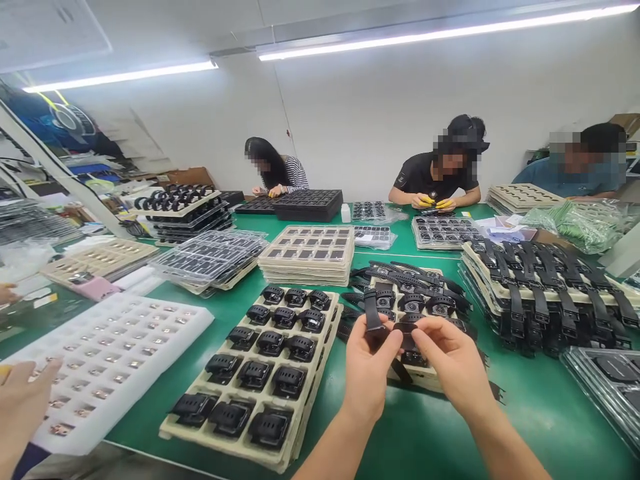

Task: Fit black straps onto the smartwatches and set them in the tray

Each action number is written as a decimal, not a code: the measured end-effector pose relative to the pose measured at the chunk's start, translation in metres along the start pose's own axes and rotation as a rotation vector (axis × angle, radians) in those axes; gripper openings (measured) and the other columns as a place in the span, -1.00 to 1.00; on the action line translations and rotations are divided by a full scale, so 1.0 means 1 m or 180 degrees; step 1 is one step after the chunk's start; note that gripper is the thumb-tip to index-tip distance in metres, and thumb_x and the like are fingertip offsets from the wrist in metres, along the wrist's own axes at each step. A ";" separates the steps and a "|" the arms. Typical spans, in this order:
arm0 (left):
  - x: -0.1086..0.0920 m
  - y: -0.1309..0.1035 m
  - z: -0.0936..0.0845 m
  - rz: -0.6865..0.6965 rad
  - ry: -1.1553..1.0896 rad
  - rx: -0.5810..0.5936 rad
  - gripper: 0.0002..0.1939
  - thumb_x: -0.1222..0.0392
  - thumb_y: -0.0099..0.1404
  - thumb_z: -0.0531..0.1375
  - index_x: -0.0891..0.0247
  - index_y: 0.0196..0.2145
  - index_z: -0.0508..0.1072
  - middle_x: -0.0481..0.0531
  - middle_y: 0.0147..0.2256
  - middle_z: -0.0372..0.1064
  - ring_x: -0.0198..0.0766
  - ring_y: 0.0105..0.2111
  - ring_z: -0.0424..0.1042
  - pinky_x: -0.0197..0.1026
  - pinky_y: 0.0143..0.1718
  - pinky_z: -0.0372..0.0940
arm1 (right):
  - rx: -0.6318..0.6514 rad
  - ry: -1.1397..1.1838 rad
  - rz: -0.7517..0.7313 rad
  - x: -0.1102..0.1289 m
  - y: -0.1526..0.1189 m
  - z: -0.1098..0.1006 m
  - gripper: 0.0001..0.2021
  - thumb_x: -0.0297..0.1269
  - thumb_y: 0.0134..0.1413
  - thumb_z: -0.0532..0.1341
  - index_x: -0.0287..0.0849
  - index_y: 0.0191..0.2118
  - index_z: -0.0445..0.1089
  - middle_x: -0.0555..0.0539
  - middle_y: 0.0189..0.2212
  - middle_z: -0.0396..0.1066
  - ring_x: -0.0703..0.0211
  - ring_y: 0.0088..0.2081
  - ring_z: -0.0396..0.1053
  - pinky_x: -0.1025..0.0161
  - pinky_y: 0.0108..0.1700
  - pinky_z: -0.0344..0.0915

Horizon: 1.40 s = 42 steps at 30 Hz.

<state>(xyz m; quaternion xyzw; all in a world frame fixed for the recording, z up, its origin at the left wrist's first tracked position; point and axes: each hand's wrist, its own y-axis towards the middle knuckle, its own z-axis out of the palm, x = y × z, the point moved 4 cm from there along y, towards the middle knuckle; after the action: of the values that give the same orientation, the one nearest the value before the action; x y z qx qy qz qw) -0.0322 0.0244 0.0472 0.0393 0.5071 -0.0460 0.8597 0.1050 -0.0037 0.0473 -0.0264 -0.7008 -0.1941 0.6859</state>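
Between my two hands is a black smartwatch (373, 313) with its strap, part of which stands up above my left fingers. My left hand (367, 373) closes round it from the left, thumb pressed on it. From the right, my right hand (450, 360) pinches the other part of the strap between thumb and fingers. The fingers hide most of the watch body. Just behind my hands, a tray (434, 275) bears several watches with straps spread out. Left of my hands, a beige tray (315, 373) holds rows of watches with curled black straps.
A white foam tray (193, 327) of small metallic parts lies at left, with another person's hand (30, 393) over it. Stacked beige trays (305, 273) stand mid-table. At right is a stack of strapped watches (540, 287). Several co-workers sit across the green table (525, 407).
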 end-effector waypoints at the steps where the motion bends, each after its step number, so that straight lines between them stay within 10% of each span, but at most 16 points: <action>1: 0.001 0.000 0.002 -0.0012 -0.0007 0.0023 -0.63 0.10 0.13 0.46 0.24 -0.21 0.42 -0.09 -0.36 0.39 -0.41 -0.45 0.37 -0.31 -0.35 0.36 | -0.0093 0.0062 -0.0007 -0.002 0.000 0.000 -0.70 0.06 0.10 0.36 -0.08 -0.30 0.50 -0.04 -0.44 0.51 0.10 -0.40 0.46 0.23 -0.36 0.46; 7: 0.004 -0.002 0.010 -0.0065 -0.0176 0.0714 -0.50 -0.17 0.26 0.35 0.18 -0.01 0.42 0.06 -0.17 0.44 -0.27 -0.29 0.43 -0.20 -0.21 0.38 | -0.0693 0.0042 -0.0263 -0.005 -0.003 -0.023 -0.75 0.00 0.16 0.35 -0.06 -0.27 0.49 -0.04 -0.38 0.50 0.10 -0.35 0.46 0.25 -0.30 0.45; 16: 0.003 -0.001 0.020 -0.0914 -0.0732 0.1512 -0.24 -0.45 0.36 -0.05 0.19 0.20 0.33 0.18 0.01 0.39 -0.11 -0.12 0.39 -0.12 -0.10 0.26 | 0.0269 -0.0322 -0.0692 0.010 -0.015 -0.020 -0.82 -0.17 0.35 0.22 -0.10 -0.29 0.45 -0.07 -0.32 0.44 0.13 -0.27 0.46 0.30 -0.24 0.46; 42: 0.007 -0.003 0.017 -0.1104 -0.0667 0.1686 -0.18 -0.49 0.33 -0.07 0.18 0.23 0.33 0.20 0.09 0.38 0.04 0.07 0.35 -0.02 0.01 0.23 | -0.0041 -0.0308 -0.0006 -0.005 -0.017 -0.010 -0.75 -0.05 0.25 0.30 -0.14 -0.27 0.52 -0.20 -0.17 0.58 0.15 -0.43 0.49 0.26 -0.38 0.54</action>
<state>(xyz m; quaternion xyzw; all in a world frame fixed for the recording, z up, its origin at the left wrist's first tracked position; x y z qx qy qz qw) -0.0140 0.0195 0.0494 0.1696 0.3855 -0.3256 0.8465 0.1094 -0.0209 0.0380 -0.0394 -0.7319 -0.1977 0.6509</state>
